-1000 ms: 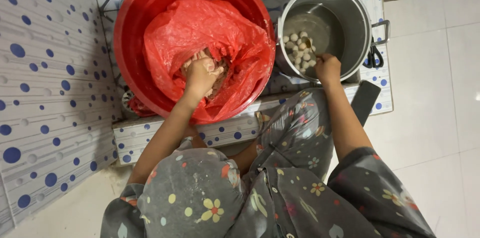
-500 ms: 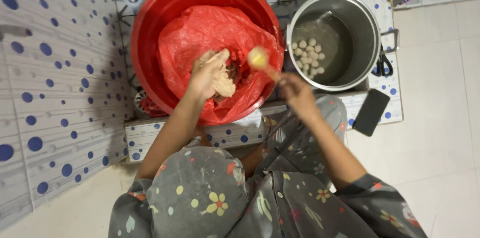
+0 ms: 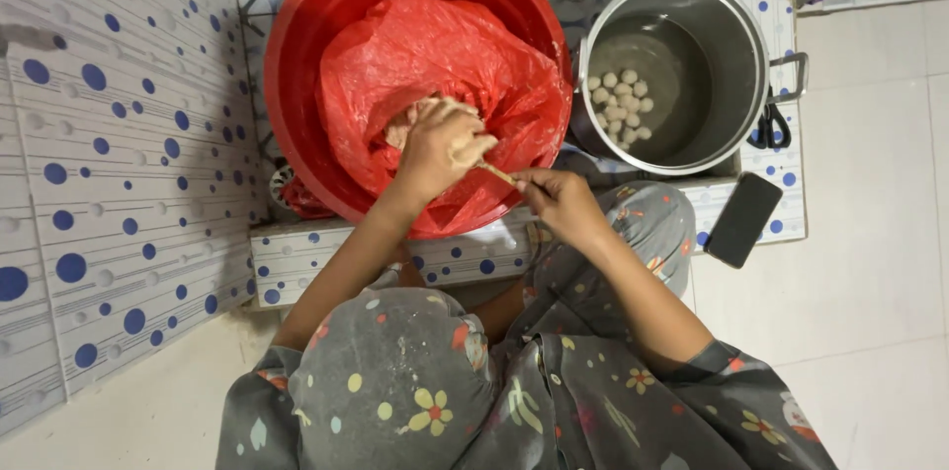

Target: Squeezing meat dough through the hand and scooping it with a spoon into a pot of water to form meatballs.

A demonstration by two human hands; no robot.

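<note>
A big red basin (image 3: 306, 45) lined with a red plastic bag (image 3: 435, 45) holds pale paste. My left hand (image 3: 440, 144) is closed around a lump of that paste, over the bag. Just to its right, my right hand (image 3: 559, 201) grips a spoon (image 3: 494, 173) whose tip touches the left fist. A steel pot (image 3: 732, 45) to the right holds water with several pale round balls (image 3: 621, 102) at its bottom.
A black phone (image 3: 741, 219) lies on the tiled ledge at the right. Scissors (image 3: 771, 124) lie beside the pot. A dotted tiled wall (image 3: 109, 154) runs along the left. White floor tiles (image 3: 870, 233) lie to the right. My flowered grey clothes (image 3: 514, 381) fill the foreground.
My right hand went from the pot back to the basin with the spoon, which held a ball half a second ago and now meets my left fist. The view shifted slightly.
</note>
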